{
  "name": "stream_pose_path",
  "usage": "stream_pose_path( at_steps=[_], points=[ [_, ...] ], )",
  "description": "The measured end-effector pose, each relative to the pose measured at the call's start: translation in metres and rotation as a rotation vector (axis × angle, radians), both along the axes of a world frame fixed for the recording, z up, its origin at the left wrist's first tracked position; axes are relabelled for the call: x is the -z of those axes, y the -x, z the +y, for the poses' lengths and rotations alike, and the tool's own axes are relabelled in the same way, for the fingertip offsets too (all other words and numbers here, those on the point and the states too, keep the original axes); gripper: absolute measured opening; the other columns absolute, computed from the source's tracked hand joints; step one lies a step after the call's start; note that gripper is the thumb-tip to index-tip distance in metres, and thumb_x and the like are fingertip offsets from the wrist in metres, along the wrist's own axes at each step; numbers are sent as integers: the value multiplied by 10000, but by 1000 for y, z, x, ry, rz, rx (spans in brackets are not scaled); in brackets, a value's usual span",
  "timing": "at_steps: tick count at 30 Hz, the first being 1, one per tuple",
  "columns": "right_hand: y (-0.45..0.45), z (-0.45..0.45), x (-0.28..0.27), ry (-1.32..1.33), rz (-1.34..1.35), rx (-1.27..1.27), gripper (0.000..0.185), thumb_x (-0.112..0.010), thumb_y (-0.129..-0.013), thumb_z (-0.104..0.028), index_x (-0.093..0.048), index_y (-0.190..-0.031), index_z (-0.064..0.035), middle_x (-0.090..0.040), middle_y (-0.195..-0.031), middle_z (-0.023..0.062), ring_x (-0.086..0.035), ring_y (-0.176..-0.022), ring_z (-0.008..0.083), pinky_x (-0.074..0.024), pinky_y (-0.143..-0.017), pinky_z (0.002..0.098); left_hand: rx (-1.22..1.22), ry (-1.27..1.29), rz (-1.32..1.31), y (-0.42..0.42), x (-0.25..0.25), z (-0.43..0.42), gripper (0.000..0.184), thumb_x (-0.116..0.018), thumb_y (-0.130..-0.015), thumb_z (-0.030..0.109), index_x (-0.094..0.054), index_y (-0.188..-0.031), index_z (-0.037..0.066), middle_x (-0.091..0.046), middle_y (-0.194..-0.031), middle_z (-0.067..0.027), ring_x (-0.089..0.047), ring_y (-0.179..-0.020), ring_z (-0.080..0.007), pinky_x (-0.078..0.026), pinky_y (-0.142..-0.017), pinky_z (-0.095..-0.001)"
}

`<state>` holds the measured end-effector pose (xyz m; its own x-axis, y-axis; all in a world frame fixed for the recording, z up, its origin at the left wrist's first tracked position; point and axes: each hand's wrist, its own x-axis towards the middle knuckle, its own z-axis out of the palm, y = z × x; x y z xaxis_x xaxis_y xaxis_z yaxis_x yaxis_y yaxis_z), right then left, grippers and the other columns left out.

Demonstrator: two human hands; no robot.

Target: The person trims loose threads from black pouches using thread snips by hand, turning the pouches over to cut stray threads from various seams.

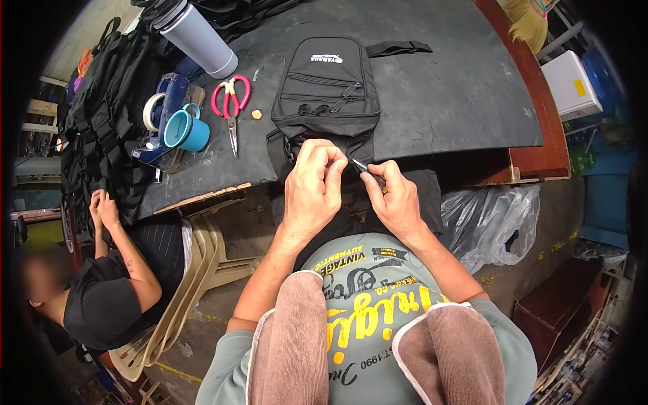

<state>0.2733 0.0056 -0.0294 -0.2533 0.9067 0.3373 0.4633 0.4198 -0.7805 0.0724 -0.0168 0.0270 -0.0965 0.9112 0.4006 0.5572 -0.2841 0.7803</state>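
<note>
A black bag (322,88) with a white YAMAHA mark and zipped pockets lies on the table in front of me. At its near end, my left hand (314,181) is closed in a pinch, and what sits between thumb and finger is too small to make out. My right hand (393,197) grips a small dark pointed tool (360,165) with a pale metal tip, possibly thread snips. The tip points toward my left fingertips, close to the black fabric. Most of the tool is hidden in my right fingers.
Left on the table (459,74) are pink-handled scissors (233,108), a blue mug (187,130), a tape dispenser (174,101) and a grey tumbler (200,42). Black straps (101,128) are heaped beyond. Another person (111,290) sits at left by stacked chairs (196,270). Clear plastic (489,223) hangs right.
</note>
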Motion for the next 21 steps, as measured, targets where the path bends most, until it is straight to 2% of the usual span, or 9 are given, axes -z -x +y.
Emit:
stream_pose_path(
  at_steps=[8, 9, 10, 12, 14, 16, 18, 19, 21],
  points=[
    [-2, 2, 1, -5, 12, 26, 249, -852, -1056, -166, -676, -1181, -42, -808, -900, 153, -808, -746, 341, -616, -667, 427, -52, -79, -186, 5, -8, -7, 105, -664, -1110, 25, -646, -1015, -16, -668, -1045, -142, -658, -842, -274, -553, -784, -386],
    [-3, 1, -1, -5, 16, 20, 249, -852, -1056, -166, -676, -1181, -42, -808, -900, 153, -808, -746, 341, -616, -667, 427, -9, -109, -238, 17, -3, -9, 176, -582, -1162, 36, -638, -1003, -14, -625, -1025, -96, -573, -839, -153, -483, -740, -314],
    [-6, -1, -4, 16, -14, 39, 303, -875, -1038, -194, -680, -1218, -47, -814, -921, 144, -812, -760, 334, -621, -678, 423, -56, -175, -189, 26, -2, -8, 237, -574, -1169, 55, -623, -947, -9, -624, -978, -88, -560, -822, -155, -468, -727, -325],
    [-7, -1, -15, 42, -42, 53, 360, -897, -1021, -223, -683, -1255, -51, -819, -943, 136, -817, -774, 328, -626, -690, 419, -193, -126, -89, 39, -2, -10, 193, -676, -1092, 14, -626, -909, -17, -656, -954, -143, -613, -835, -297, -516, -792, -402],
    [-4, 1, -25, -15, -101, 18, 525, -951, -965, -299, -679, -1339, -50, -831, -1001, 110, -829, -817, 308, -636, -719, 398, -260, -234, 142, 48, -2, -6, 222, -875, -909, 39, -668, -991, 39, -695, -1002, -129, -654, -917, -340, -529, -859, -453],
    [-1, 9, -20, -73, -128, 12, 582, -982, -907, -309, -699, -1349, -58, -841, -1061, 97, -834, -849, 300, -640, -737, 387, -274, -233, 257, 51, -3, -7, 333, -928, -836, 79, -710, -1087, 58, -726, -1073, -129, -681, -1020, -362, -538, -920, -466],
    [2, 15, -21, -147, -174, 14, 545, -977, -857, -235, -732, -1320, -83, -847, -1074, 83, -834, -865, 293, -646, -753, 386, -280, -113, 428, 50, -5, -12, 488, -942, -811, 93, -749, -1257, 54, -732, -1212, -133, -670, -1145, -372, -529, -1023, -496],
    [-1, 16, -24, -117, -149, 29, 416, -928, -823, -124, -789, -1213, -91, -848, -1048, 87, -831, -856, 287, -647, -747, 381, -283, -92, 432, 50, -1, -13, 495, -926, -815, 90, -760, -1281, 69, -728, -1220, -129, -668, -1146, -372, -527, -1033, -495],
    [-11, 21, -19, -144, -133, 27, 357, -903, -818, -96, -803, -1161, -84, -846, -1023, 88, -830, -850, 285, -646, -743, 376, -291, -69, 436, 52, 4, -15, 505, -909, -819, 86, -772, -1305, 83, -724, -1228, -124, -665, -1147, -371, -526, -1042, -494]
  ],
)
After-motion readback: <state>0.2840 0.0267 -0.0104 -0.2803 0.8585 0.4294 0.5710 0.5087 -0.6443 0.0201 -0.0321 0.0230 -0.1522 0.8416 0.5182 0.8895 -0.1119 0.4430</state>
